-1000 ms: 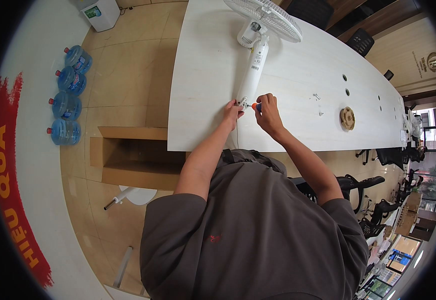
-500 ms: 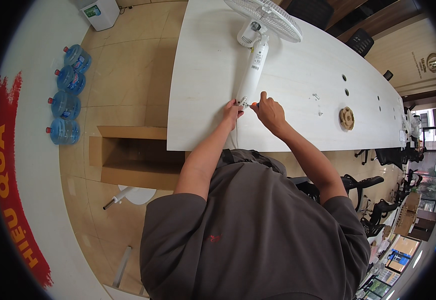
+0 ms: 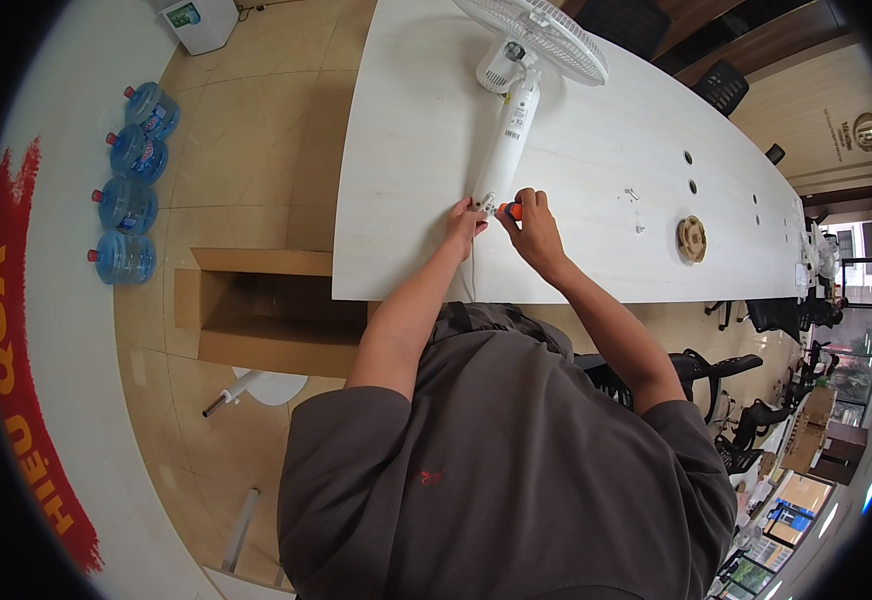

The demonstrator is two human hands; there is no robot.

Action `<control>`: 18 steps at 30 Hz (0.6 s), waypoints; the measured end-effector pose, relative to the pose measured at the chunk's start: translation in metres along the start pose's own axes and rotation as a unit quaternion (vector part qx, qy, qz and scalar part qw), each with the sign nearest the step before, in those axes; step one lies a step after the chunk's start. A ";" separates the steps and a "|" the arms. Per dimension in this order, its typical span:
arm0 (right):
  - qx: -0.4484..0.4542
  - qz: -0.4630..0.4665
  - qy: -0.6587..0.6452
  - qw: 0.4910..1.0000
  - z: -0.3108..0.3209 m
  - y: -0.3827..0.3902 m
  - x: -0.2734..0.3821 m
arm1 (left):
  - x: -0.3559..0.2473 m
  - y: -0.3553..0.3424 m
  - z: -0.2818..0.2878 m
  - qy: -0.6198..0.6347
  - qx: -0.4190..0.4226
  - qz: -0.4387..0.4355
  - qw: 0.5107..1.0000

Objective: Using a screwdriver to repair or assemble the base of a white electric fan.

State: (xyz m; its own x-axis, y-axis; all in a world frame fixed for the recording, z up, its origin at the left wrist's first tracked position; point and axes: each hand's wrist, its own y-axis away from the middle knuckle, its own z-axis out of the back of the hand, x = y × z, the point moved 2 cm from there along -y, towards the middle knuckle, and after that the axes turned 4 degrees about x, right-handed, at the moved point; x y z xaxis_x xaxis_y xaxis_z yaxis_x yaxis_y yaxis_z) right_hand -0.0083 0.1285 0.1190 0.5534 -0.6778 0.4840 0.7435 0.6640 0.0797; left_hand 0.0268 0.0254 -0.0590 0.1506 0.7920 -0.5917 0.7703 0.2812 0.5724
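The top edge crops the round head of a white fan (image 3: 511,120), while the fingers of the right grip (image 3: 536,230) cover part of an orange screwdriver (image 3: 513,211), its tip too small to make out. The left grip (image 3: 464,227) hides part of the pole's (image 3: 505,150) near end. Loose bits (image 3: 632,194) on the worktop (image 3: 596,260) are too tiny to identify; the left forearm (image 3: 406,312) blocks one corner of a cardboard box (image 3: 268,260).

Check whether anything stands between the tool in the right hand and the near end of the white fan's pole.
Nothing visible does. The right hand holds the orange tool right beside the white pole's near end, where the left hand grips. Whether the tip touches is too small to tell.
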 end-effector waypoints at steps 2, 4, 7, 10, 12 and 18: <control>-0.011 0.014 -0.030 0.999 -0.001 -0.004 -0.002 | -0.001 -0.001 -0.001 0.001 0.001 0.005 1.000; -0.014 0.097 0.033 0.995 -0.001 -0.013 -0.022 | -0.002 -0.001 -0.002 -0.001 0.004 0.009 1.000; -0.018 0.182 0.097 0.978 0.009 -0.009 -0.005 | -0.003 -0.001 -0.001 -0.004 0.002 0.011 1.000; -0.035 0.105 0.026 0.994 0.018 -0.008 0.003 | -0.005 0.001 -0.003 -0.014 -0.017 0.004 1.000; 0.066 0.007 0.036 0.997 0.019 -0.015 0.001 | -0.008 -0.002 -0.003 -0.031 -0.017 0.005 0.999; -0.028 0.203 0.085 0.975 0.018 -0.017 -0.004 | -0.010 0.001 -0.005 -0.042 -0.043 0.022 0.998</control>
State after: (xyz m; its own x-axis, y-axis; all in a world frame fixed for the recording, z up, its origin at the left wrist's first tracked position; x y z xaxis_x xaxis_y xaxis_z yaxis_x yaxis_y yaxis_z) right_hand -0.0298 0.1250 0.1311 0.8575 -0.4076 0.3138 0.4661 0.8738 -0.1385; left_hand 0.0225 0.0209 -0.0497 0.2375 0.7570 -0.6087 0.7063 0.2957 0.6432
